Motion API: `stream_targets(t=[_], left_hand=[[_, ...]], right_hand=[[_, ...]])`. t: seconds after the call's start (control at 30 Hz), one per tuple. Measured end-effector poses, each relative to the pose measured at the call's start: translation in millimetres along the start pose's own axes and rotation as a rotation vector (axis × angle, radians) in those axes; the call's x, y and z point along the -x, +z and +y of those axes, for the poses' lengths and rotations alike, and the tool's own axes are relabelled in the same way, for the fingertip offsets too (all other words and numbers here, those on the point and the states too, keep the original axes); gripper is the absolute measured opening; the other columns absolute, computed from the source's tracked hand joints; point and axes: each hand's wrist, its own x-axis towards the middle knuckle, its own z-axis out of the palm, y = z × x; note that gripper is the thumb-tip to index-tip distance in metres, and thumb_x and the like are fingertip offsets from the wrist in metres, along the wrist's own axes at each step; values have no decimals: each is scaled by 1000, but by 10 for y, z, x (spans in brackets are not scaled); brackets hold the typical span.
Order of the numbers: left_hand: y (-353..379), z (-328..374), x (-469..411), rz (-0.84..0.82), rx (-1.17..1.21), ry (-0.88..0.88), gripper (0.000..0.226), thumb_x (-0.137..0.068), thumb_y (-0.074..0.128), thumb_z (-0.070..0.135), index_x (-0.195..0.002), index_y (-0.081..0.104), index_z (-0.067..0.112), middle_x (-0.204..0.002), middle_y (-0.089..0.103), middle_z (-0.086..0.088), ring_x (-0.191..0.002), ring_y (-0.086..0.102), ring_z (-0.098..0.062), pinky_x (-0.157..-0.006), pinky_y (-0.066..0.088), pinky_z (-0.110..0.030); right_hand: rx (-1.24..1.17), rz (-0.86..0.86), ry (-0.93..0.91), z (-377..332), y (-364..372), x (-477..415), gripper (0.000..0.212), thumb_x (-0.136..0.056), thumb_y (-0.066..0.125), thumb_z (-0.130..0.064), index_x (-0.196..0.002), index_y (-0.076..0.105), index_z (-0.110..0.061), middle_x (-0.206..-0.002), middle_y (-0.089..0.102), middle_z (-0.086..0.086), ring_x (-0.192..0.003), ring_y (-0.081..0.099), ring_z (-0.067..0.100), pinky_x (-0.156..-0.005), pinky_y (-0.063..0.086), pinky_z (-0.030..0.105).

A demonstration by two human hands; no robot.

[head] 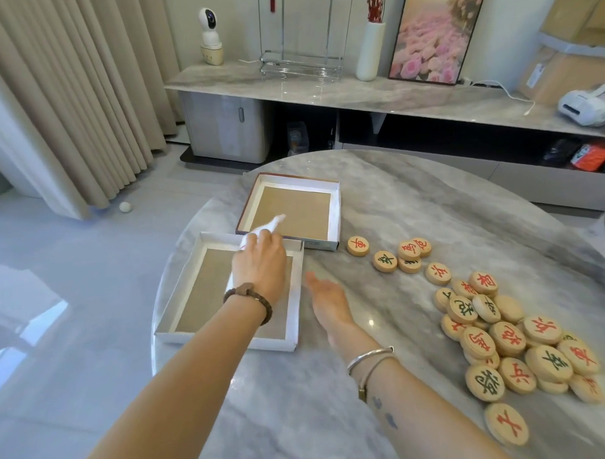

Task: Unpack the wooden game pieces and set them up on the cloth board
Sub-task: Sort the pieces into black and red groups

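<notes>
Head view, left hand (261, 261) pinching white cloth (272, 225) over box (179, 285), right hand (325, 297) outstretched, fingers straight, beside it.

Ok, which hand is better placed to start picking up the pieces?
Right. The right hand is open, empty and hangs over the table on the side where the pieces lie. The left hand grips the cloth over the box, farther from them.

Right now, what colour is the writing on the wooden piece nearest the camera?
Red, on the pale wood of the nearest piece; the head view shows it best.
</notes>
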Motion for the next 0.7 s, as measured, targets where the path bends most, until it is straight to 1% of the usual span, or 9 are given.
stream_targets(t=[0.03, 0.1, 0.2, 0.3, 0.37, 0.43, 0.5, 0.57, 0.7], left_hand=[[-6, 93, 23, -11, 16, 39, 68, -94, 35, 0, -151, 3, 17, -133, 43, -8, -124, 40, -25, -82, 48, -32], [-23, 329, 98, -14, 35, 124, 62, -96, 34, 6, -150, 7, 17, -132, 43, -7, -124, 40, -25, -85, 47, -33], [-42, 729, 244, -73, 63, 246, 41, -96, 33, 10, -137, 29, 11, -125, 47, -7, -118, 49, -27, -79, 44, -34], [-74, 1012, 330, -213, 213, 273, 40, -92, 41, 11, -130, 31, 7, -121, 54, -11, -111, 55, -30, -70, 37, -33], [-91, 1101, 361, -347, 329, 286, 45, -89, 48, 21, -129, 33, 8, -123, 55, -11, -112, 55, -30, -74, 37, -32], [-71, 1140, 341, -500, 404, 300, 54, -87, 54, 32, -133, 35, 11, -130, 50, -9, -119, 51, -28, -85, 41, -33], [-34, 1099, 260, -571, 385, 295, 56, -88, 55, 36, -136, 36, 14, -138, 42, -7, -126, 44, -25, -96, 40, -34], [18, 995, 129, -539, 288, 282, 52, -91, 52, 34, -136, 38, 13, -140, 37, -7, -130, 37, -24, -101, 38, -36], [178, 721, -152, -388, -10, 235, 39, -92, 43, 20, -130, 45, 12, -138, 35, -9, -131, 31, -27, -104, 33, -41]], right_hand=[[-20, 32, -44, -39, -29, -6, 33, -96, 43, -40, -95, 62, -13, -93, 55, 3, -91, 53, 20, -86, 42, 33], [-321, -40, -40, -108, -139, -8, 33, -97, 41, -42, -92, 60, -15, -92, 62, 3, -88, 57, 18, -78, 46, 29], [-752, -204, -25, -146, -377, 3, 39, -96, 40, -44, -71, 56, -20, -59, 61, -5, -72, 58, 11, -68, 43, 25], [-745, -102, 29, -131, -654, -22, 50, -94, 42, -38, -49, 50, -18, -46, 50, -1, -57, 50, 13, -60, 35, 26], [-559, 21, 86, -93, -851, -30, 43, -94, 44, -27, -54, 49, -13, -53, 46, 4, -55, 44, 15, -56, 32, 25], [-241, 135, 113, 5, -1052, -87, 27, -94, 46, -15, -68, 51, -11, -69, 51, 7, -60, 47, 16, -54, 37, 26], [116, 193, 127, 84, -1191, -142, 16, -93, 43, -11, -90, 58, -5, -89, 61, 11, -75, 58, 24, -65, 50, 34], [373, 196, 124, 105, -1274, -180, 31, -93, 44, -17, -117, 57, -1, -116, 62, 17, -103, 60, 33, -89, 50, 39], [760, 346, 16, 10, -1252, -149, 47, -91, 48, -24, -132, 43, -2, -135, 49, 16, -126, 44, 33, -95, 41, 36]])
